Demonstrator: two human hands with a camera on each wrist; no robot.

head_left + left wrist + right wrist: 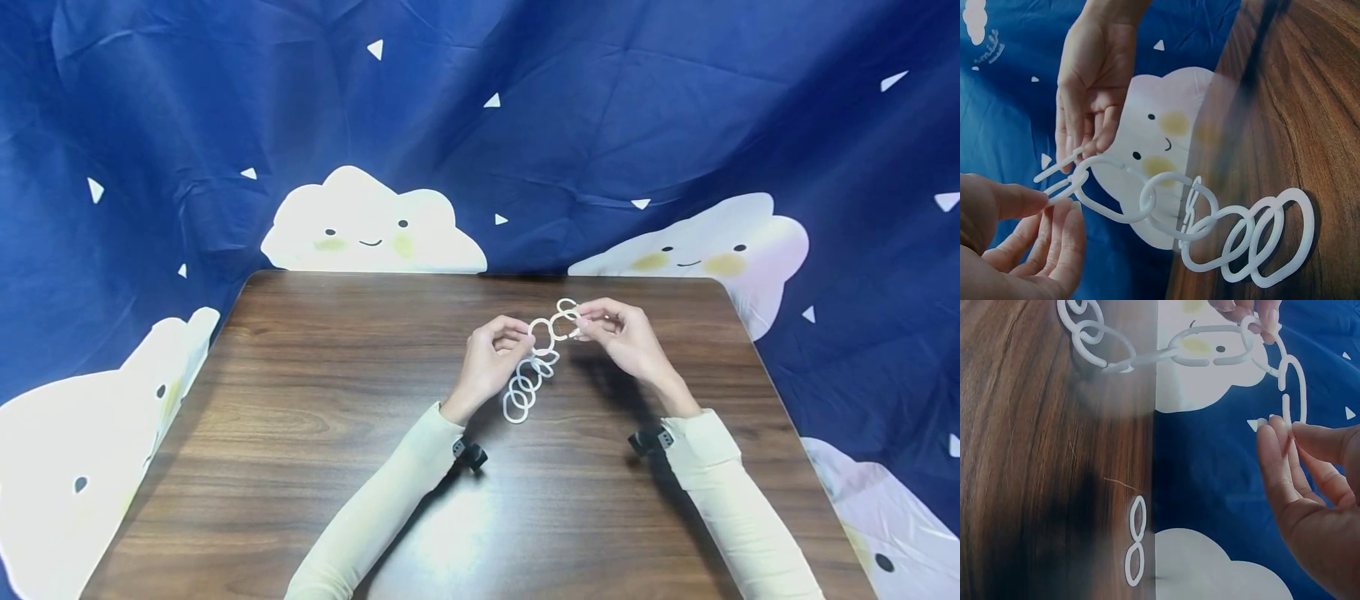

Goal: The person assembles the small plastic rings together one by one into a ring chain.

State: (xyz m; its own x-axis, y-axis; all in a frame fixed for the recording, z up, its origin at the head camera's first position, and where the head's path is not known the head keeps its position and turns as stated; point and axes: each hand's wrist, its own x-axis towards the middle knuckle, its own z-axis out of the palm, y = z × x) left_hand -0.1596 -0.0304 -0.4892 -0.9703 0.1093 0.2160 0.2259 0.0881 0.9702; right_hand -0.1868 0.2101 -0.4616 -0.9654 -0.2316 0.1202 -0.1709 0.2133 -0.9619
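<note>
A chain of white plastic links (pixel 521 388) runs from between the two hands down onto the wooden table. My left hand (pixel 491 358) pinches one link of it between thumb and fingertips, and the lower links hang and overlap beside that hand. With thumb and fingers, my right hand (pixel 626 337) pinches an end link (pixel 1302 394), whose narrow gap faces the neighbouring link in the right wrist view. Both hands are raised over the far half of the table, a short way apart. In the left wrist view the chain (pixel 1219 237) trails off to the right.
Two joined white links (pixel 1137 540) lie on the table near its edge in the right wrist view. Behind the wooden table (pixel 337 467) hangs a blue cloth (pixel 525 150) with white clouds. Each wrist carries a small black camera (pixel 471 454).
</note>
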